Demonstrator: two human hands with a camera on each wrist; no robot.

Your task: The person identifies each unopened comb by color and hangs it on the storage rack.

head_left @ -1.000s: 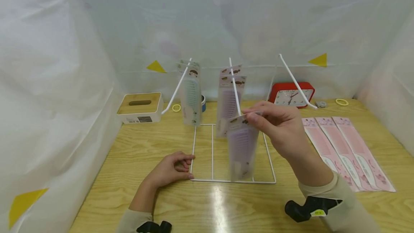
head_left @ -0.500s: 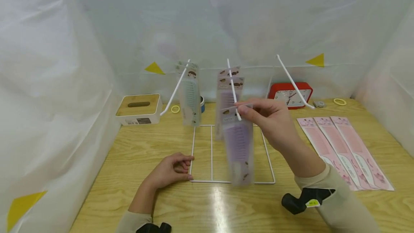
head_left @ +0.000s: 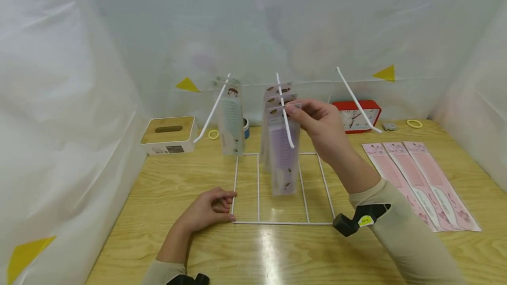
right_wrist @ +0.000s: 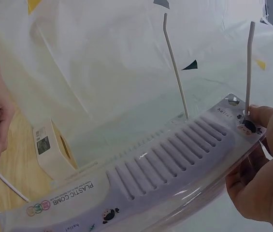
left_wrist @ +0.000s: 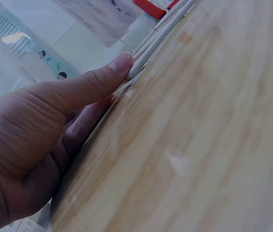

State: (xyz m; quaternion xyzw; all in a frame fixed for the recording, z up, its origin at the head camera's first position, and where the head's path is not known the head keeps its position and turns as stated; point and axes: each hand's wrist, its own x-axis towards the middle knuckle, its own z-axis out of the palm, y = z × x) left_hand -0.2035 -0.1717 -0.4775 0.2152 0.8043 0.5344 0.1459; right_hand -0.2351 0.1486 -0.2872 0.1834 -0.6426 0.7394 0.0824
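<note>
My right hand (head_left: 322,122) pinches the top corner of a packaged purple comb (head_left: 283,157). That pack hangs on the middle prong (head_left: 286,126) of a white wire rack (head_left: 259,192), and the right wrist view shows the prong through the hole in its card. Further back on this prong are more purple comb packs (head_left: 273,88). Green comb packs (head_left: 231,118) hang from the left prong (head_left: 211,113); the right prong (head_left: 358,102) carries nothing. My left hand (head_left: 207,208) holds the rack's base at its front left corner, thumb on the wire (left_wrist: 163,34).
Pink comb packs (head_left: 421,184) lie side by side on the right of the wooden table (head_left: 190,250). Behind stand a tissue box (head_left: 168,135), a blue-sided roll (head_left: 247,129) and a red clock (head_left: 358,115). Yellow rings (head_left: 414,123) and a small grey item (head_left: 389,126) lie nearby.
My right hand has slid the purple comb pack from the front tip of the middle prong back along it, towards the other purple packs. The left hand stays on the rack.
</note>
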